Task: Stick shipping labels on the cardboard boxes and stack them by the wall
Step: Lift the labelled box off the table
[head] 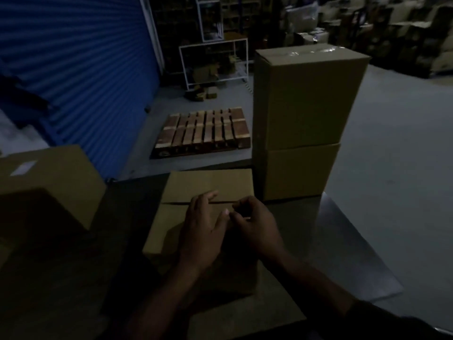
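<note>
Both hands meet over a low cardboard box (203,217), seemingly working a label loose.

Head view: the left hand (203,227) lies flat with fingers spread on the box top, likely steadying it; the right hand (255,224) curls its fingertips as if pinching something small, too dim to identify. Two stacked boxes (304,119) stand just beyond on the right. At near left another box (49,182) carries a white label (23,168), writing unreadable. A wooden pallet (203,131) lies by the blue shutter (73,69).

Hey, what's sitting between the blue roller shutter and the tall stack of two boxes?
In the head view, a wooden pallet lies flat on the floor between the blue shutter and the two-box stack.
</note>
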A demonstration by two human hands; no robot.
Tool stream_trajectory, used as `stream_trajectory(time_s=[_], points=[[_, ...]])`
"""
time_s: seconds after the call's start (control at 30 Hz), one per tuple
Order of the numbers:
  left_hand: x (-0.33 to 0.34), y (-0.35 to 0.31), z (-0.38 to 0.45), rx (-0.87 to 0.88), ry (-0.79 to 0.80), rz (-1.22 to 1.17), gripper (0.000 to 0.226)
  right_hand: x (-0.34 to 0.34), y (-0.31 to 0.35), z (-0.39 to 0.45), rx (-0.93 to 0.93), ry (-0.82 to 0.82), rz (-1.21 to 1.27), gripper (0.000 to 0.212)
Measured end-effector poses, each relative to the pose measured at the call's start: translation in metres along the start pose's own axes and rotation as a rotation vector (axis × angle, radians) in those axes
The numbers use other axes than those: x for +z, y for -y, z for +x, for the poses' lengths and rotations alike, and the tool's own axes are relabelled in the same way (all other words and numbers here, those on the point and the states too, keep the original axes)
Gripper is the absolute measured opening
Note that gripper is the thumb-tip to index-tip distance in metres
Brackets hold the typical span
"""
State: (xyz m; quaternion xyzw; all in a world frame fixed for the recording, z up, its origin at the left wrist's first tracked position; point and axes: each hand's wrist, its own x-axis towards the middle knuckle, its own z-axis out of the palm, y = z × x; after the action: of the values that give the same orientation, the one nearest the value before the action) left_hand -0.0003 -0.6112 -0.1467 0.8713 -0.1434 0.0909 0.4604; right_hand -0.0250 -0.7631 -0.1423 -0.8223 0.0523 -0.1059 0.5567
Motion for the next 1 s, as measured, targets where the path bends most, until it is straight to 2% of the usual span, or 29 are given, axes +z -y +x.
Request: stream_trajectory(time_s=[0.07, 0.13, 0.23, 0.37, 0.5, 0.67, 0.73, 0.8, 0.87, 0.93, 1.0], points=[[-0.017, 0.033, 0.018, -0.021, 0.002, 0.111, 0.046, 0.024, -0.004, 0.015, -0.096, 0.001, -0.248, 0.031], [-0.032, 0.068, 0.034, -0.019, 0.065, 0.32, 0.047, 0.042, -0.011, 0.025, -0.233, 0.004, -0.582, 0.041], [-0.04, 0.103, 0.05, 0.064, 0.14, 0.53, 0.042, 0.065, -0.016, 0.029, -0.257, 0.156, -0.875, 0.065], [-0.031, 0.097, 0.054, 0.201, 0.211, 0.532, 0.041, 0.084, -0.012, 0.036, -0.362, 0.178, -0.982, 0.065], [-0.036, 0.106, 0.063, 0.335, 0.258, 0.538, 0.039, 0.073, -0.009, 0.041, -0.34, 0.124, -0.986, 0.057], [-0.042, 0.123, 0.069, 0.277, 0.138, 0.556, 0.039, 0.072, -0.012, 0.033, -0.198, -0.068, -1.123, 0.049], [-0.037, 0.118, 0.069, 0.293, 0.181, 0.577, 0.037, 0.077, -0.011, 0.034, -0.225, -0.004, -1.079, 0.055], [-0.034, 0.116, 0.07, 0.343, 0.261, 0.502, 0.039, 0.081, -0.005, 0.037, -0.307, 0.154, -1.014, 0.057], [-0.035, 0.119, 0.073, 0.394, 0.313, 0.435, 0.041, 0.082, -0.002, 0.041, -0.339, 0.242, -0.994, 0.057], [-0.038, 0.121, 0.073, 0.411, 0.279, 0.452, 0.039, 0.079, -0.002, 0.042, -0.318, 0.233, -1.019, 0.059], [-0.043, 0.122, 0.07, 0.39, 0.203, 0.517, 0.042, 0.078, -0.004, 0.038, -0.245, 0.149, -1.053, 0.062]])
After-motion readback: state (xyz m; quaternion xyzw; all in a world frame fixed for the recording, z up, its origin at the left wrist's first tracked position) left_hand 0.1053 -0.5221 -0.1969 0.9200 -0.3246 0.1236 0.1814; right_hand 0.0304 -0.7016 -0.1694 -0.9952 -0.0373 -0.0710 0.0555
